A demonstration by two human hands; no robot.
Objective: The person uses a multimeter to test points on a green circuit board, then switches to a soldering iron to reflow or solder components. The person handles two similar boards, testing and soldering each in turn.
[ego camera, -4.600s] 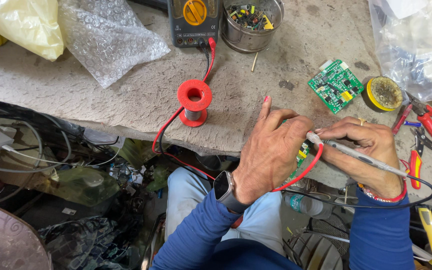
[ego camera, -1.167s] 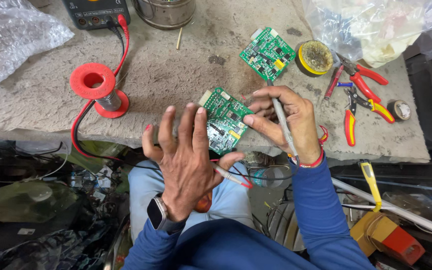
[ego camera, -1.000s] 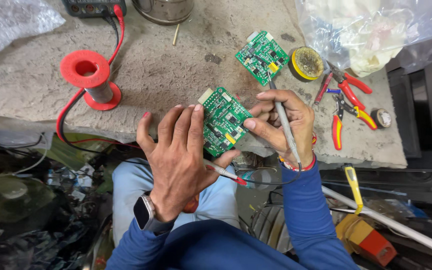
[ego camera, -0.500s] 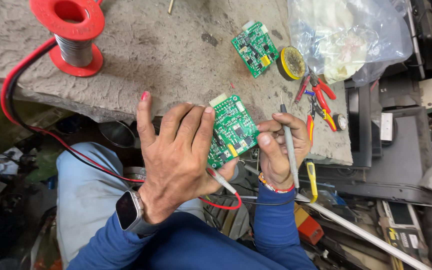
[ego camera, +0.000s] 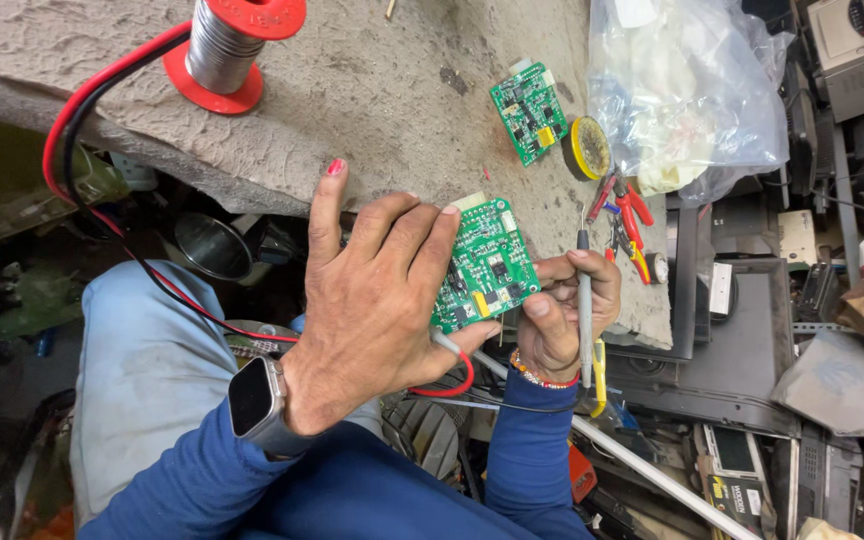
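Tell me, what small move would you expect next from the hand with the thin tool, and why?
Probably a short tilt of the thin tool toward the green circuit board. The right hand holds the tool upright beside the board's edge, its tip not on it, while the left hand holds the board up, parts showing. That looks like lining up, though I can't be sure.

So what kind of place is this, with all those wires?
Probably an electronics repair workshop. The left hand holds a green circuit board and the right hand a thin probe, with a spool of solder wire and red pliers on the rough bench.
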